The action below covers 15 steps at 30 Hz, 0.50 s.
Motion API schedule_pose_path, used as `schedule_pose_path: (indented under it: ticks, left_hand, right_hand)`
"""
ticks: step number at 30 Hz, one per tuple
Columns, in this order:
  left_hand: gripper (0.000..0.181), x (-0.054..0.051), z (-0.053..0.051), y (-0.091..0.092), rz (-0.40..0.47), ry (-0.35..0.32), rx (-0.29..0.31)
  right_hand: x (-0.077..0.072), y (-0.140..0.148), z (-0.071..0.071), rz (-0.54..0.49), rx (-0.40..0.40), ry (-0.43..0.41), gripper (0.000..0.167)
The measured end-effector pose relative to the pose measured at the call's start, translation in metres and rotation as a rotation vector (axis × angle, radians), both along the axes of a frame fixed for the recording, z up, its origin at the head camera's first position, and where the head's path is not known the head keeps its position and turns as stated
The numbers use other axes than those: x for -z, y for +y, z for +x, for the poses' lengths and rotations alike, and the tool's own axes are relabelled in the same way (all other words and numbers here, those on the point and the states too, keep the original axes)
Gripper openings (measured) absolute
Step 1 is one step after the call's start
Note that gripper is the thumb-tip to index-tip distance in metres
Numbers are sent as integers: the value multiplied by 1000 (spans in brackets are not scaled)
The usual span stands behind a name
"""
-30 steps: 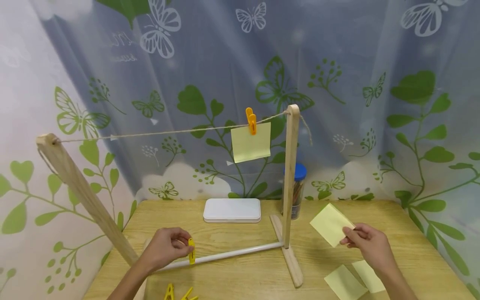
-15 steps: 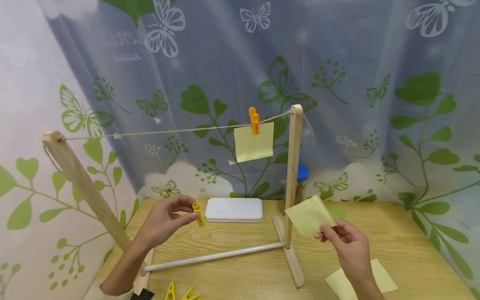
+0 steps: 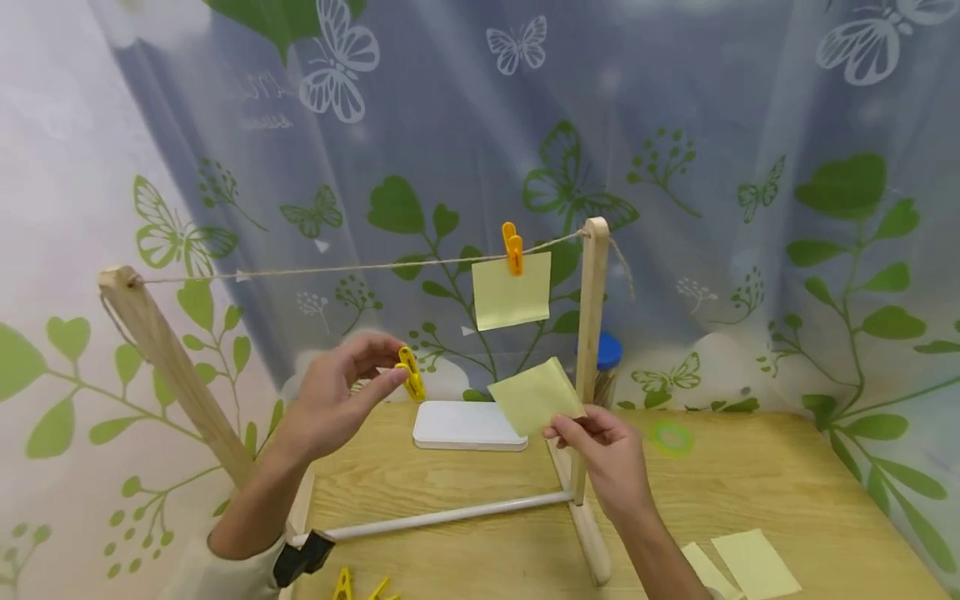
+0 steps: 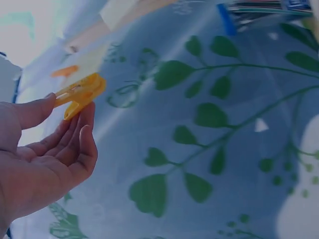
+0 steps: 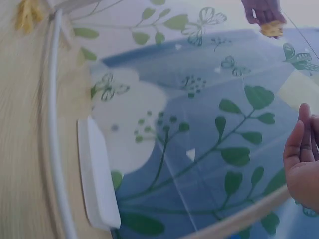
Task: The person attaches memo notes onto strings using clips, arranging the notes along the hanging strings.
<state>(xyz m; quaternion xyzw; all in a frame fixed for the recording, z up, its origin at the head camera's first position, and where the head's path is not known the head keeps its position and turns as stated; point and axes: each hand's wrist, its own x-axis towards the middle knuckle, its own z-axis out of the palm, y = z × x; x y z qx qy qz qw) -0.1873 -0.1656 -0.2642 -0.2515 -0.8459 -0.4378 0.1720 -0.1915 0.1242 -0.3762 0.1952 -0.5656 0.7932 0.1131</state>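
My left hand (image 3: pixel 337 396) pinches a yellow clothespin (image 3: pixel 411 373) between thumb and fingers, below the string (image 3: pixel 360 267). In the left wrist view the same clothespin (image 4: pixel 82 93) stands out past the thumb tip. With my right hand (image 3: pixel 603 454) I hold a yellow paper note (image 3: pixel 536 397) by its lower right corner, in front of the white case and near the right post. Above it, another yellow note (image 3: pixel 512 300) hangs from the string under an orange clothespin (image 3: pixel 513 248).
A wooden frame with a left post (image 3: pixel 176 375), a right post (image 3: pixel 591 350) and a white crossbar (image 3: pixel 450 517) stands on the table. Behind it are a white case (image 3: pixel 468 426) and a blue-lidded jar (image 3: pixel 607 354). Loose notes (image 3: pixel 756 564) and yellow clothespins (image 3: pixel 343 585) lie in front.
My left hand has risen with the yellow clothespin towards the string. The right hand has carried its note leftwards and up, across the right post. The hanging note stays clipped.
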Motion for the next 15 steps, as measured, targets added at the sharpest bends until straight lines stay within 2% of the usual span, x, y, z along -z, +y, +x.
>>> schedule_pose_path:
  ticks: [8,15]
  left_hand:
    - [20,-45,5,18,143,119,48]
    - [21,-81,0,37,185,208,19]
  right_hand:
    - [-13,-34,-14,-61,-134,-136,15]
    - [-20,-65,-20,-141,-185,-197,18]
